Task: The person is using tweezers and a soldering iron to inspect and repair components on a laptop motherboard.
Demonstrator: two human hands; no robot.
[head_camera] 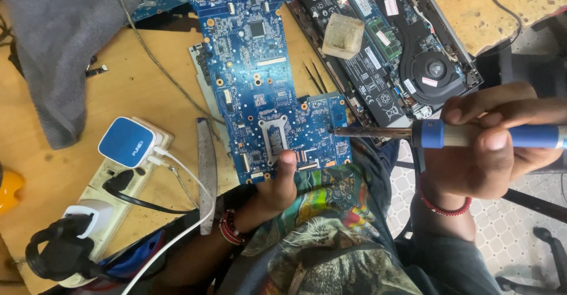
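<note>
Blue laptop motherboard (266, 76), big flat circuit board covered in tiny chips, is lying on the wooden workbench (142, 88) with its near edge hanging over toward the person's lap. The left hand (274, 191) comes up from underneath and pinches that near edge, thumb pressed flat on top by the silver socket frame, so it's closed on the board and steadying it. The right hand (490, 147) is wrapped tight around a soldering iron with a blue and cream handle (472, 135), held roughly level, and the dark metal tip sits right at the board's right-hand edge, touching or just about touching a spot there. Can't tell which exact part it's on, too small.

Looks to me like the soldering step itself is underway, tip on the joint. The next bit would want a steady wrist and the board kept from sliding, since only one corner is being held.

Around that: a pair of thin black tweezers (316, 76) lies just beside the board, and an open black laptop chassis with its fan showing (407, 53) sits behind, with a grubby cream-coloured block (342, 35) resting on it. Off to the left there's a white power strip (112, 183) with a blue-and-white charger (126, 141) plugged in, a flat metal blade (207, 165), and a grey cloth (59, 41).
</note>
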